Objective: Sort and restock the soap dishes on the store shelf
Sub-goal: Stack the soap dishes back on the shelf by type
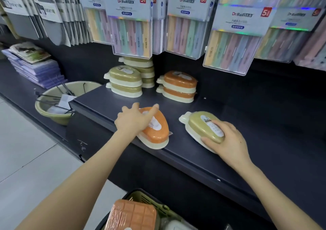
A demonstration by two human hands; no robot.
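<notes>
Basket (148, 200): cut off, bottom edge.
Green soap dish (201, 124): near end under right hand (228, 141).
Pack print (126, 1): blurred.

An orange soap dish (156, 131) is touched by the left hand (133, 120), fingers spread, while an olive soap dish (201, 124) is gripped by the right hand (227, 142) on a dark shelf (268, 134).

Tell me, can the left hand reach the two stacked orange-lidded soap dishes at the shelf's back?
Probably yes. The left hand rests on the front orange-lidded plastic soap dish, and only bare dark shelf lies between it and that two-high stack.
</notes>
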